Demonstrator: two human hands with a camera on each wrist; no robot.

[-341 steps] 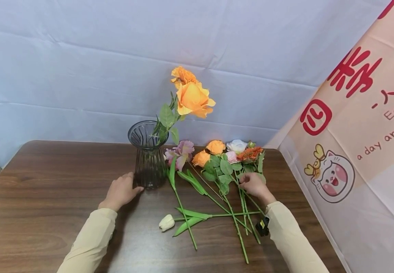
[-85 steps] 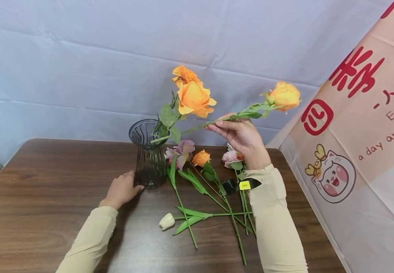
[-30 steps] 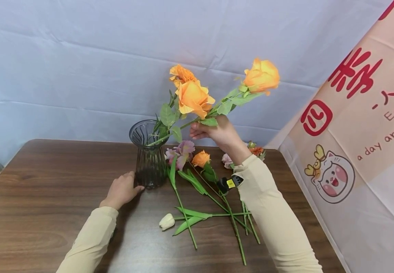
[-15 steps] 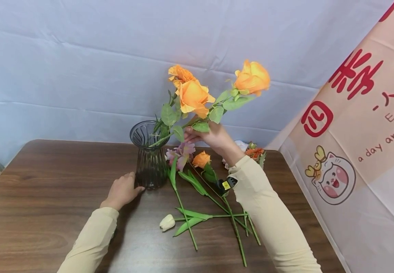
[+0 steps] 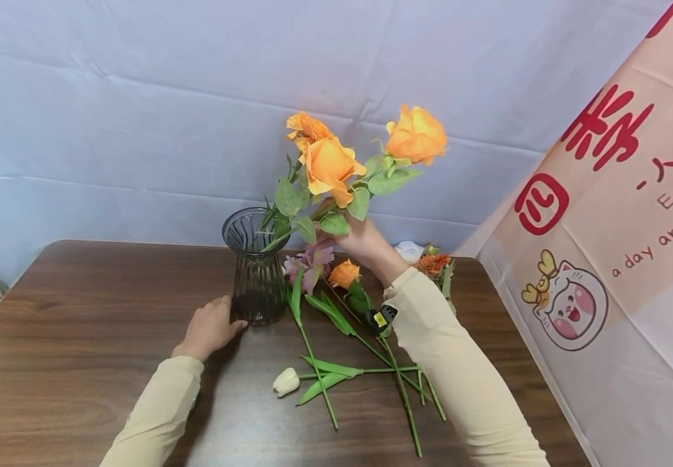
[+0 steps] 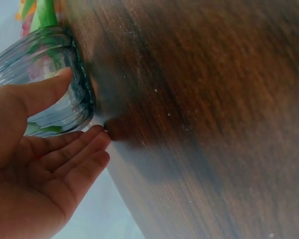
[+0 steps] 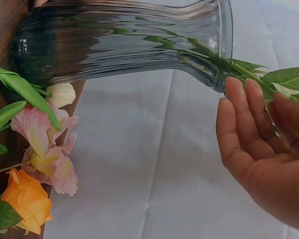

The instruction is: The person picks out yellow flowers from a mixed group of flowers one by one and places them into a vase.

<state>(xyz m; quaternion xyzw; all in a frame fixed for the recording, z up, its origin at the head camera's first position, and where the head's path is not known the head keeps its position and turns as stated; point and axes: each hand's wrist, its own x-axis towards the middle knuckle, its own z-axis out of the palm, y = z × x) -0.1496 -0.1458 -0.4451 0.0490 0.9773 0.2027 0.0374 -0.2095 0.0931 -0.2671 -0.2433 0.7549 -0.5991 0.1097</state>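
Vase: grey ribbed glass vase, upright by the middle of the table's far edge.
Left hand: at the vase's base; thumb and fingers fairly straight, spread to either side of the glass.
Right hand: just beyond the rim, thumb and fingers pinching a stem; fingertips partly behind leaves in head view.
Held stem: orange rose, leaning toward the far right corner, lower stem inside the vase mouth; how deep, cannot tell.
In vase: open orange bloom and ruffled orange bloom, both tilted right.
Far edge, right of vase: pink-purple flower, small orange rose.
Far right corner: white flower, red-orange flower.
Nearer the person: white tulip, lying flat.
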